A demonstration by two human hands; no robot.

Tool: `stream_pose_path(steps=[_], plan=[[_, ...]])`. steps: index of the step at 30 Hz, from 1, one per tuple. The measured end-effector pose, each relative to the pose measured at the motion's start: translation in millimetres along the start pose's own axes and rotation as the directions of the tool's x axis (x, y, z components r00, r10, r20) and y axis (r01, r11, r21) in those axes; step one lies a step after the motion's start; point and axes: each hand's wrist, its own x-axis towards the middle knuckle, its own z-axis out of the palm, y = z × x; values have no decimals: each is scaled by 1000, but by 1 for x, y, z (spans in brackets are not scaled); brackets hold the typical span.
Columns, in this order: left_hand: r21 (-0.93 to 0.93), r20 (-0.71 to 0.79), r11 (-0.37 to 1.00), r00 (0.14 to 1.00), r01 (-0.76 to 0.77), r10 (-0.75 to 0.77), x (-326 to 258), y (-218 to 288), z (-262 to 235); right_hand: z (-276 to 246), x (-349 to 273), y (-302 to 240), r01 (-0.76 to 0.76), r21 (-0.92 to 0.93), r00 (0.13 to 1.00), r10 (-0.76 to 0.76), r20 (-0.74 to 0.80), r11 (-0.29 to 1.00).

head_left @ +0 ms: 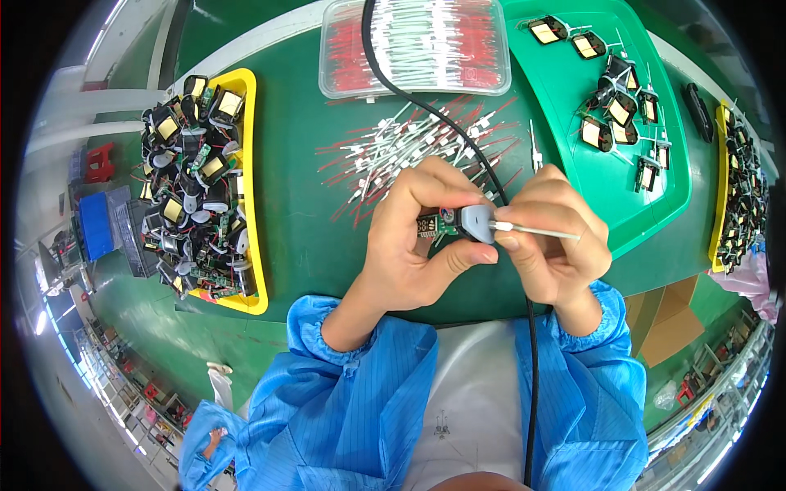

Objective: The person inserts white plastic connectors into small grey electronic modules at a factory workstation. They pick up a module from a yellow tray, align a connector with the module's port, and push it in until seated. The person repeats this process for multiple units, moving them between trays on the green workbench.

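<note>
Green table (311,237): left hand (413,237) pinches a small circuit board with grey cap (458,222) above the near edge; right hand (553,237) grips a white-sleeved wire (536,232) touching the cap.

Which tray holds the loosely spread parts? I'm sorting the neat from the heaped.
The green tray, upper right: its parts lie spread apart, while both yellow trays are heaped.
</note>
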Motion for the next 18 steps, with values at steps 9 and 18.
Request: stream_pose_path(steps=[9, 18], plan=[[179, 107, 964, 978, -195, 178, 3, 1, -7, 0, 2, -6, 15, 28, 999, -16, 32, 999], [102, 2, 995, 1000, -20, 20, 2, 7, -1, -8, 10, 0, -59, -12, 997, 59, 44, 998]])
